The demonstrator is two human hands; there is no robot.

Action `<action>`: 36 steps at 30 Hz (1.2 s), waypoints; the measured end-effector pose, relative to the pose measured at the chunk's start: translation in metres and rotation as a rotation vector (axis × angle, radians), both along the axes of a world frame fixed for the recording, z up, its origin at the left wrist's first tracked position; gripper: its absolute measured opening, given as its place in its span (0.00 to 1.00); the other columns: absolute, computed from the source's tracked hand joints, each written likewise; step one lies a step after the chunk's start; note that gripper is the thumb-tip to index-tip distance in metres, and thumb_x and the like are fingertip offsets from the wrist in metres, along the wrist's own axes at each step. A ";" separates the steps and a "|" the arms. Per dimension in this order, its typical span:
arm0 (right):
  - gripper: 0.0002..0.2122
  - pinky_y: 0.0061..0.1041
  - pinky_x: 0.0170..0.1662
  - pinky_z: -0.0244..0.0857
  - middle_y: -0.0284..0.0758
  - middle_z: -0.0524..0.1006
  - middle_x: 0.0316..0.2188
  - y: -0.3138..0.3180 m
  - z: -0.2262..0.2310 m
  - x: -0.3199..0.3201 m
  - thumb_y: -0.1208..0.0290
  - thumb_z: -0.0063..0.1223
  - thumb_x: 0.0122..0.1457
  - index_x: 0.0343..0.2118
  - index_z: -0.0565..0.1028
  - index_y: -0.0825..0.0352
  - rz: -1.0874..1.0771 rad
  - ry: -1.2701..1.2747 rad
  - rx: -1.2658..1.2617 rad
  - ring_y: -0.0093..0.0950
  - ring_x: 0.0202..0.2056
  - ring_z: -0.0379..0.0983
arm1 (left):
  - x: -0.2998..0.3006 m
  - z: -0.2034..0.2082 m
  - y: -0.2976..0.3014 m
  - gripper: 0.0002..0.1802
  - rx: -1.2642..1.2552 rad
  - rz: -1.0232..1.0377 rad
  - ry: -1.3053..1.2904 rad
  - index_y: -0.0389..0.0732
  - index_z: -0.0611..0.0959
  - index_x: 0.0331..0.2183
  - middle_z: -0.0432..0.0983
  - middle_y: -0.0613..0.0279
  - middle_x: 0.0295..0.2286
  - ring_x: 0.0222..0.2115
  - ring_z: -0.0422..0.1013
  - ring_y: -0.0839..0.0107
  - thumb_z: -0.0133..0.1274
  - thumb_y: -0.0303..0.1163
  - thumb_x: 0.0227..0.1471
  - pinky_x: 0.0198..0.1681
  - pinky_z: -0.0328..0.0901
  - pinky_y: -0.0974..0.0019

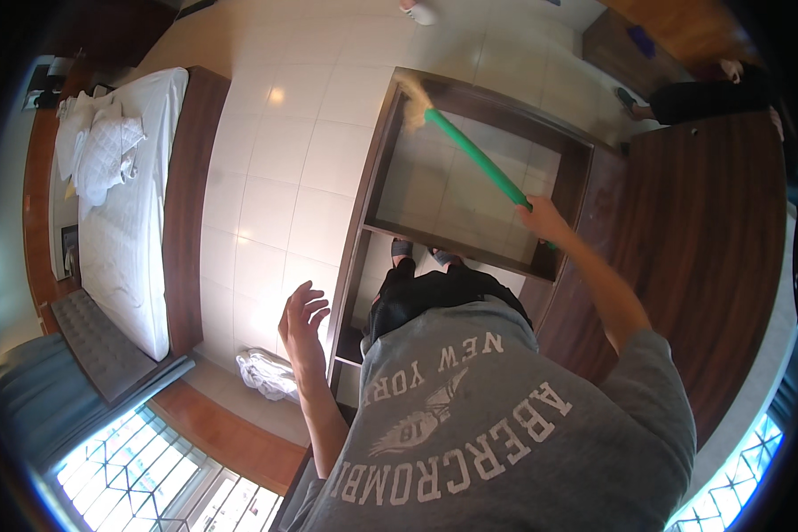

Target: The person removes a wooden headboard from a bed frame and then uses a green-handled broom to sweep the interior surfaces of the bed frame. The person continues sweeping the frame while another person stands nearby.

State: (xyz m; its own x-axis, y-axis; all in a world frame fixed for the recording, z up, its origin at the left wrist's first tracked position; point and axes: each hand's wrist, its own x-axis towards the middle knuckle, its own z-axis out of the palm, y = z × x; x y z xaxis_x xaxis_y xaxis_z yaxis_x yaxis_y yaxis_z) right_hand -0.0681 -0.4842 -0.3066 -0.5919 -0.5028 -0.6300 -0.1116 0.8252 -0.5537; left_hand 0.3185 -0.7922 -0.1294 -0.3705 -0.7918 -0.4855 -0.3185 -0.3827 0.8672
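My right hand (543,218) is closed round the lower end of the green handle of a broom (477,156). The broom slants up and to the left, and its tan bristles, slightly blurred, are over the far left corner of a dark brown wooden frame (363,204). Whether the bristles touch the wood, I cannot tell. Nothing is in my left hand (303,324), raised beside the frame's left edge with fingers apart and loosely bent. My feet in dark slippers (402,249) stand on tiles inside the frame, just past a crossbar.
To the left is a bed with a white sheet (120,257) and bunched bedding (106,151). White cloth (266,372) lies on the floor near a window. A large dark wooden panel (683,257) adjoins the frame's right side. Another person's legs (700,102) show at the far right.
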 end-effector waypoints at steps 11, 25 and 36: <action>0.13 0.38 0.17 0.69 0.45 0.76 0.18 -0.024 -0.010 -0.010 0.68 0.48 0.67 0.35 0.73 0.76 0.067 -0.085 0.027 0.35 0.14 0.75 | -0.003 0.005 -0.011 0.24 -0.054 -0.083 0.018 0.34 0.78 0.54 0.77 0.56 0.43 0.41 0.75 0.68 0.45 0.42 0.69 0.45 0.71 0.65; 0.15 0.35 0.17 0.68 0.39 0.74 0.12 -0.082 -0.018 0.007 0.66 0.47 0.67 0.30 0.73 0.75 -0.055 -0.054 -0.039 0.33 0.11 0.71 | 0.027 0.000 -0.022 0.25 0.006 0.017 0.021 0.35 0.79 0.54 0.77 0.57 0.40 0.39 0.74 0.69 0.46 0.45 0.68 0.44 0.70 0.64; 0.18 0.35 0.17 0.66 0.39 0.74 0.13 -0.101 -0.018 -0.023 0.64 0.49 0.68 0.27 0.73 0.76 0.018 -0.047 0.002 0.31 0.11 0.71 | 0.033 -0.009 -0.038 0.26 0.049 0.059 0.022 0.34 0.78 0.54 0.77 0.57 0.41 0.39 0.74 0.68 0.47 0.46 0.68 0.45 0.70 0.63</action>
